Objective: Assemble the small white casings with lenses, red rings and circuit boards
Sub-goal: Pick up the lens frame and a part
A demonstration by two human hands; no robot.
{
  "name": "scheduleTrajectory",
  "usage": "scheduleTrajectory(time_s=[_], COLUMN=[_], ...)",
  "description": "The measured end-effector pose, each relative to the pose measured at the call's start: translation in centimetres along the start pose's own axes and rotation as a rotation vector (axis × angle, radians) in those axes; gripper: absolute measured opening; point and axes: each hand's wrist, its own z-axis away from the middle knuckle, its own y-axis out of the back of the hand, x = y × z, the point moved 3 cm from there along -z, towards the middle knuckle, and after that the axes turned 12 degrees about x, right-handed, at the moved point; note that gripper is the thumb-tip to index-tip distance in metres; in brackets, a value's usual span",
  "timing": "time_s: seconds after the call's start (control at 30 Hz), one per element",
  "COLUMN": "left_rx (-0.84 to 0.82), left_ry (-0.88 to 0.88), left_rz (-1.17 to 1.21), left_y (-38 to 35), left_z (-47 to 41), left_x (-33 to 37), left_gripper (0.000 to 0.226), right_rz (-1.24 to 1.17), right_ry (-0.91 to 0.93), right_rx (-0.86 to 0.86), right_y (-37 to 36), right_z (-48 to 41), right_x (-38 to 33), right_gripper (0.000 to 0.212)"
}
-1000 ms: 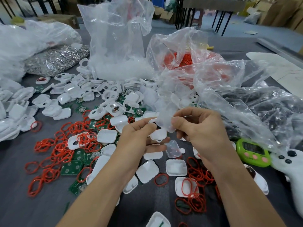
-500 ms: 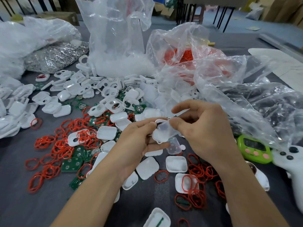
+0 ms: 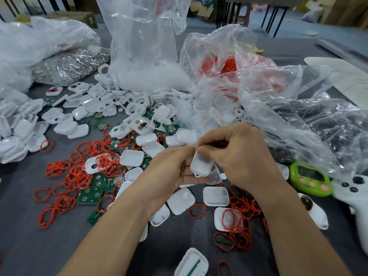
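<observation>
A small white casing [image 3: 201,164] stands upright between both hands above the dark table [image 3: 23,236]. My left hand [image 3: 169,172] cups it from the left with the fingers curled behind it. My right hand [image 3: 237,154] pinches its top edge with thumb and forefinger. A clear lens piece [image 3: 216,177] shows just behind the casing. Loose white casings [image 3: 131,158], red rings [image 3: 79,172] and green circuit boards [image 3: 89,195] are scattered across the table to the left and below the hands.
Clear plastic bags stand behind: one of white parts [image 3: 147,56], one of red rings [image 3: 225,64], crumpled ones on the right [image 3: 318,124]. A silver foil bag [image 3: 67,64] lies far left. A green timer [image 3: 308,179] and a white controller [image 3: 354,194] sit at the right.
The hands have come down out of the plastic bag and closer together. The white casing, held flat before, now stands upright between them, with the right fingers on its top edge.
</observation>
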Motion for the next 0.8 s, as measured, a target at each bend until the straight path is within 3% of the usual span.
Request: scheduleTrajectory(time_s=[0.2,0.3,0.47,0.6,0.8], left_rx=[-0.007,-0.028,-0.014,0.066,0.195], left_ry=[0.008,0.012,0.013,-0.019,-0.065], left_rz=[-0.051,-0.080,-0.062,-0.097,-0.103], left_y=[-0.1,-0.2,-0.2,0.0,0.1], left_z=[0.2,0.2,0.3,0.3,0.3], left_x=[0.2,0.2,0.2,0.3,0.5], left_gripper=[0.032,0.044,0.043,0.034,0.027], right_rz=[0.103,0.110,-0.058,-0.061,-0.069], right_ry=[0.027,0.033,-0.118,-0.187,-0.182], right_rx=[0.049,0.106,0.219,0.294,0.241], right_y=[-0.6,-0.7,-0.3,0.7,0.2], right_z=[0.0,0.1,-0.2,-0.4,-0.3], right_x=[0.5,0.8,2.2,3.7,3.9], right_gripper=[0.013,0.017,0.011,0.019,0.021])
